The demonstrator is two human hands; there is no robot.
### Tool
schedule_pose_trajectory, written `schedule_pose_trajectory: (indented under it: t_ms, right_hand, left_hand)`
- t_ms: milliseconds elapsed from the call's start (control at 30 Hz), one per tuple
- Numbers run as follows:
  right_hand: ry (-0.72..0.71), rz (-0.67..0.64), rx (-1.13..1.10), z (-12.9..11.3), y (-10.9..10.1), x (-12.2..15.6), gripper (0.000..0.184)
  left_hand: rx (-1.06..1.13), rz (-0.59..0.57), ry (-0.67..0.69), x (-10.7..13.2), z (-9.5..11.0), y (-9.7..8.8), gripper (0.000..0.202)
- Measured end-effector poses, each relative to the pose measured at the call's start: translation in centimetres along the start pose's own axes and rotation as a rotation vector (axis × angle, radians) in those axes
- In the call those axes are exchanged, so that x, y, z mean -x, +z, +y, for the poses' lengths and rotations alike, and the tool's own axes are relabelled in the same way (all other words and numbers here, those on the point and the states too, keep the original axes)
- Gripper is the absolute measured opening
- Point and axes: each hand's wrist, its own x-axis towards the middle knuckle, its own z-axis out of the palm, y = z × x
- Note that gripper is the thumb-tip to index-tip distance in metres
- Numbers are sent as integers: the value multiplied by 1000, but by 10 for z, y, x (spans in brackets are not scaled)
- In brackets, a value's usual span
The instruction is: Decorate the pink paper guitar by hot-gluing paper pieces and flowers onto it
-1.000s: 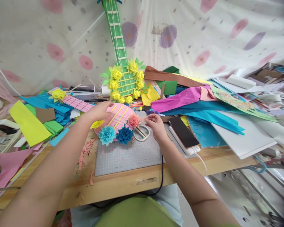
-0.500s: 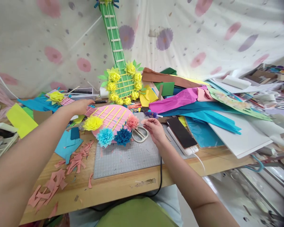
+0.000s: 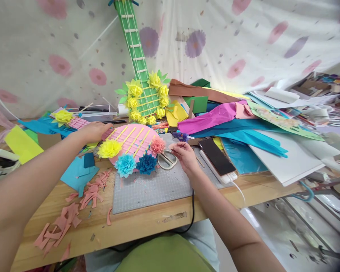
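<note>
A pink toy guitar (image 3: pixel 127 138) with yellow strips across its body lies over the cutting mat. My left hand (image 3: pixel 95 131) is closed around its neck near the body. Along the body's edge sit a yellow paper flower (image 3: pixel 110 149), a light blue one (image 3: pixel 125 165), a dark blue one (image 3: pixel 146 164) and a coral one (image 3: pixel 158 145). To the right, my right hand (image 3: pixel 186 156) pinches a small pale peach paper piece (image 3: pixel 172 146). Scissors (image 3: pixel 167 160) rest on the mat between that hand and the coral flower, partly hidden by the flower.
A green guitar with yellow flowers (image 3: pixel 147 100) stands against the curtain. A glue gun (image 3: pixel 181 136) lies behind my right hand. A phone (image 3: pixel 217 156) rests on a white power strip (image 3: pixel 229 177). Pink scraps (image 3: pixel 65 219) litter the table, left of the grey cutting mat (image 3: pixel 147 194).
The view has shifted slightly. My left hand has slid a little left and down along the guitar, which tilts slightly differently. My right hand keeps its pinch in nearly the same place.
</note>
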Motion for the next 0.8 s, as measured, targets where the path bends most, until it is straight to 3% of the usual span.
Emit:
schedule_pose_trajectory:
  t_ms: [100,267,367,467,533,633,733,800]
  right_hand:
    - [0,-1,-3,2,-2,-2,36]
    - [32,-12,-8,5,1,-6,36]
    - [34,-29,15,5,5,-10,33]
    - [23,-18,30,5,11,-18,31]
    - [15,1,34,5,16,-25,30]
    - [0,34,25,7,25,-34,29]
    - [-35,82,24,11,31,-37,27]
    - [-81,114,33,15,32,-36,26]
  left_hand:
    - [-178,-150,49,12,-6,-4,63]
    - [-184,-260,-13,32,-9,0,68]
    - [-167,-359,-87,32,-8,0,86]
    - [-110,-334,-161,19,3,-14,80]
    - [-79,-171,-82,5,25,-29,66]
    - [29,60,131,-16,80,-42,50]
    - [141,109,309,-33,140,-35,38]
    - [175,96,378,-42,165,-23,35]
